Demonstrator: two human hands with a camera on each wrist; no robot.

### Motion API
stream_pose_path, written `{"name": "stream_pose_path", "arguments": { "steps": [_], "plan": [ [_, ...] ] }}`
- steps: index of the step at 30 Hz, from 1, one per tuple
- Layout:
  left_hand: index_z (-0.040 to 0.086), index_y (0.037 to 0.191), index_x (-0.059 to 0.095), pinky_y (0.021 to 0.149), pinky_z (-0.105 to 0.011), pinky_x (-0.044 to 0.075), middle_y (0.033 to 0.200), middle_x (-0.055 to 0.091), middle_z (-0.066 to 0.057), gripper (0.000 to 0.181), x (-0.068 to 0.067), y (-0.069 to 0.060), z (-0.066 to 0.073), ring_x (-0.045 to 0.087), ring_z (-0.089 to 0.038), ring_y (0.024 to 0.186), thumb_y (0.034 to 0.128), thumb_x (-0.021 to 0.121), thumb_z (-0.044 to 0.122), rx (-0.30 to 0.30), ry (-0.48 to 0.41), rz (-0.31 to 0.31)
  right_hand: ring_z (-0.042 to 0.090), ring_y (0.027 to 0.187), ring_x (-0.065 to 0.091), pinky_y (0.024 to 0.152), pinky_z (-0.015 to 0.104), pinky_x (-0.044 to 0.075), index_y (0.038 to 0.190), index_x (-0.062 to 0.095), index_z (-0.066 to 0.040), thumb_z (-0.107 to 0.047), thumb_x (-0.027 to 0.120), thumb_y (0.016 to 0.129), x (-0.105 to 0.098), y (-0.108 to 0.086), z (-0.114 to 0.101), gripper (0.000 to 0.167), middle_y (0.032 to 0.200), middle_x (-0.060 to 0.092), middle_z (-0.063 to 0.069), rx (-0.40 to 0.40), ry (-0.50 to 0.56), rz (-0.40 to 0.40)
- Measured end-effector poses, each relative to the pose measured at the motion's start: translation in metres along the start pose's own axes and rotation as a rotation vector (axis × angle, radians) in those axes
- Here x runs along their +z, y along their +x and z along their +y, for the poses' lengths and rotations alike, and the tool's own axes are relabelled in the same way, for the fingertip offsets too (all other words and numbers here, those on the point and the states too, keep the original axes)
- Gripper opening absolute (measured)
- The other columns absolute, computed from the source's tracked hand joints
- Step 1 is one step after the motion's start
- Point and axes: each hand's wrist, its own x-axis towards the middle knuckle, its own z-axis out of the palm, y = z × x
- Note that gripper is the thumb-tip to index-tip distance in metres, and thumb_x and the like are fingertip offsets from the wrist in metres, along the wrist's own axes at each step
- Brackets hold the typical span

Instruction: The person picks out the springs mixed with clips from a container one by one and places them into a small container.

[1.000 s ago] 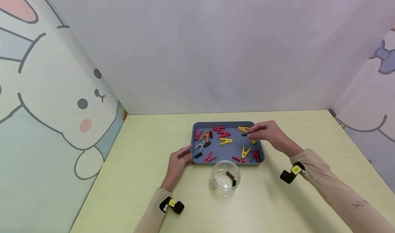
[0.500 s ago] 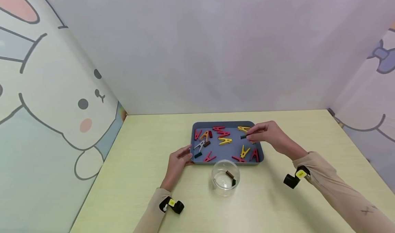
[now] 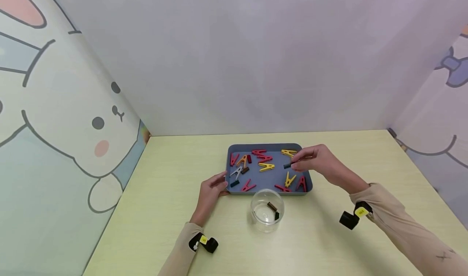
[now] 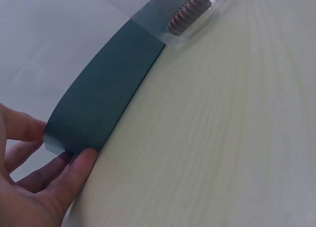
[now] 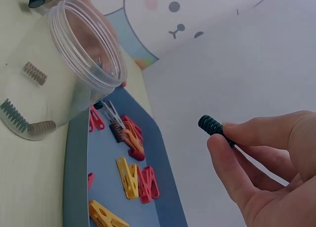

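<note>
Green spring in right grip, above tray

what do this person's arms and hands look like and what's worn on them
The left hand and right hand are bare, without gloves. The left sleeve and right sleeve are beige, the right one bearing a dark cross-shaped mark. The left wrist camera and right wrist camera are black, beside yellow labels.

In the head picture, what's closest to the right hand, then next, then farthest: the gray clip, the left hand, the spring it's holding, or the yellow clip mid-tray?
From the right hand, in the head view:
1. Dark spring, held by it.
2. Yellow clip, mid-tray.
3. Gray clip, toward the tray's left end.
4. Left hand, at the tray's left edge.
</note>
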Motion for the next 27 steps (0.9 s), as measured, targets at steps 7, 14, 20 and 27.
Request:
{"name": "stream_pose_path", "arguments": {
  "steps": [7,14,20,27],
  "plan": [
    [0.004,0.126,0.061,0.069,-0.035,0.058,0.111,0.062,-0.021,0.039,0.000,0.000,-0.001,0.066,-0.025,0.083,0.0881,0.062,0.001,0.003,0.002,0.000,0.024,0.082,0.068,0.079,0.040,0.056,0.100,0.068,0.007,-0.015,0.074,0.082,0.003,-0.003,-0.004,0.029,0.093,0.067,0.016,-0.009,-0.012,-0.015],
    [0.003,0.127,0.060,0.068,-0.036,0.058,0.112,0.061,-0.023,0.038,0.000,0.000,-0.001,0.066,-0.026,0.083,0.0886,0.061,0.001,0.014,-0.004,-0.005,0.025,0.080,0.068,0.075,0.037,0.057,0.100,0.068,0.007,-0.013,0.073,0.082,0.007,-0.006,-0.007,0.027,0.092,0.068,0.017,-0.018,-0.008,-0.032],
    [0.004,0.126,0.061,0.068,-0.036,0.058,0.112,0.062,-0.022,0.038,0.000,0.001,-0.001,0.066,-0.026,0.084,0.0884,0.061,0.000,0.005,-0.015,-0.002,0.025,0.081,0.068,0.075,0.037,0.057,0.100,0.067,0.008,-0.011,0.074,0.081,0.010,-0.010,-0.011,0.028,0.092,0.069,0.017,-0.021,0.015,-0.044],
    [0.004,0.126,0.061,0.068,-0.036,0.058,0.112,0.062,-0.021,0.038,0.000,0.001,-0.001,0.066,-0.026,0.084,0.0883,0.062,0.001,-0.001,-0.014,0.000,0.027,0.079,0.067,0.073,0.036,0.058,0.098,0.069,0.007,-0.011,0.075,0.080,0.015,-0.015,-0.017,0.026,0.091,0.069,0.016,-0.021,0.015,-0.049]
  ]
}}
